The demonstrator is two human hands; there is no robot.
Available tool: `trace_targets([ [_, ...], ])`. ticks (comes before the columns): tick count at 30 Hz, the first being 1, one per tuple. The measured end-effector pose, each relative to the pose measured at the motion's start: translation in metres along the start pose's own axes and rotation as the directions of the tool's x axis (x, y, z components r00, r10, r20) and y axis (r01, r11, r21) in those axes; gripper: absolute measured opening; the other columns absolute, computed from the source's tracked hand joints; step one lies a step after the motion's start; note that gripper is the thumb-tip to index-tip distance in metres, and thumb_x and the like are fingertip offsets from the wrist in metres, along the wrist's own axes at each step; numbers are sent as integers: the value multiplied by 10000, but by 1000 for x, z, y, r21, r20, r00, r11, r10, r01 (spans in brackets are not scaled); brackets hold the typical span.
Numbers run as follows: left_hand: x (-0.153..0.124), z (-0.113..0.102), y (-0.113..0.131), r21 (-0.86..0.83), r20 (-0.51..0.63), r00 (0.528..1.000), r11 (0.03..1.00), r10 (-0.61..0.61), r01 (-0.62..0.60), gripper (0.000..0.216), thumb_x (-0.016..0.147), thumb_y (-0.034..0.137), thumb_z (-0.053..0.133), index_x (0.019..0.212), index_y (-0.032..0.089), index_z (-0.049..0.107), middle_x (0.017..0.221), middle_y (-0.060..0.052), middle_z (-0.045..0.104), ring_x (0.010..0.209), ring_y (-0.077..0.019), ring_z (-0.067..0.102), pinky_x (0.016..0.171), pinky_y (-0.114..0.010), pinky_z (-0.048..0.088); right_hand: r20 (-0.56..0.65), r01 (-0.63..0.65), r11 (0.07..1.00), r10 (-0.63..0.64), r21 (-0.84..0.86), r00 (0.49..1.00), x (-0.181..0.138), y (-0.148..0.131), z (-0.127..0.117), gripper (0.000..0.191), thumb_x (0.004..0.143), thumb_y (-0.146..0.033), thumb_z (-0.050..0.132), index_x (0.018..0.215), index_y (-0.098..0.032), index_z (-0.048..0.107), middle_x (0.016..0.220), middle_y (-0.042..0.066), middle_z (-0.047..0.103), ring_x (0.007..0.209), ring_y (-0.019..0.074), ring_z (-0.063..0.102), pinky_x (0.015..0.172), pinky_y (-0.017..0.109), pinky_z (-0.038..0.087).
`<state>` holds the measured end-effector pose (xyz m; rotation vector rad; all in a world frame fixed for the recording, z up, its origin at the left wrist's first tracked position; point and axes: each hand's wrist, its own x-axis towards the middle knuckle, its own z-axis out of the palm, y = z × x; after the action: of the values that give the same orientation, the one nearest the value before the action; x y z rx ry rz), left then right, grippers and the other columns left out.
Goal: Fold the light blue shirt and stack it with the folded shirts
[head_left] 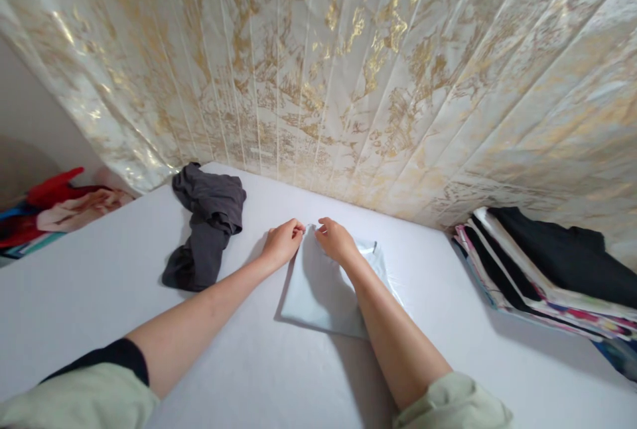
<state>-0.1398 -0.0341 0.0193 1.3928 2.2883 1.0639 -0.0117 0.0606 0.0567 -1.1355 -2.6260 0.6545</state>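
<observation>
A pale blue-white folded cloth (318, 290) lies flat on the white table (99, 296). My left hand (281, 242) pinches the cloth's far top edge, fingers curled closed. Close beside it on the right, my right hand (336, 239) grips the same top edge, its forearm lying across the cloth. A crumpled dark grey garment (209, 230) lies to the left of my left hand, apart from it.
A stack of folded clothes (547, 276), black on top, sits at the right edge of the table. Red and pink fabrics (64, 207) lie off the table at far left. A gold-and-white patterned wall (348, 84) rises right behind the table.
</observation>
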Motion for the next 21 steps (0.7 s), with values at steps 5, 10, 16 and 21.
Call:
trace_targets([
  [5, 2, 2, -3, -120, -14, 999, 992, 42, -44, 161, 844, 182, 499, 926, 247, 622, 933, 7, 726, 890, -155, 672, 850, -282, 499, -37, -20, 987, 27, 157, 999, 5, 6, 22, 358, 862, -257, 524, 1205, -162, 561, 923, 38, 692, 815, 145, 614, 750, 239, 434],
  [10, 5, 12, -3, -329, -53, 994, 938, 96, -109, 143, 839, 172, 485, 930, 201, 591, 964, -30, 694, 871, -142, 655, 842, -280, 519, -66, -15, 975, 30, 220, 997, 5, 12, 24, 241, 818, -352, 585, 983, -178, 613, 809, 16, 648, 731, 145, 579, 705, 253, 435],
  [16, 2, 16, -3, -384, -74, 993, 916, 92, -114, 128, 851, 194, 491, 956, 202, 564, 974, -28, 680, 879, -139, 649, 837, -280, 523, -167, 94, 919, -31, 382, 985, 9, 18, 28, 243, 791, -301, 582, 1007, -189, 572, 985, 34, 640, 904, 137, 586, 830, 252, 433],
  [21, 3, 18, -4, -376, -96, 992, 919, 85, -116, 130, 851, 206, 509, 974, 196, 549, 940, -31, 670, 845, -140, 647, 813, -286, 525, -207, 130, 875, -35, 466, 978, 10, 17, 27, 72, 772, -271, 522, 781, -200, 527, 736, -28, 593, 717, 123, 558, 718, 237, 434],
])
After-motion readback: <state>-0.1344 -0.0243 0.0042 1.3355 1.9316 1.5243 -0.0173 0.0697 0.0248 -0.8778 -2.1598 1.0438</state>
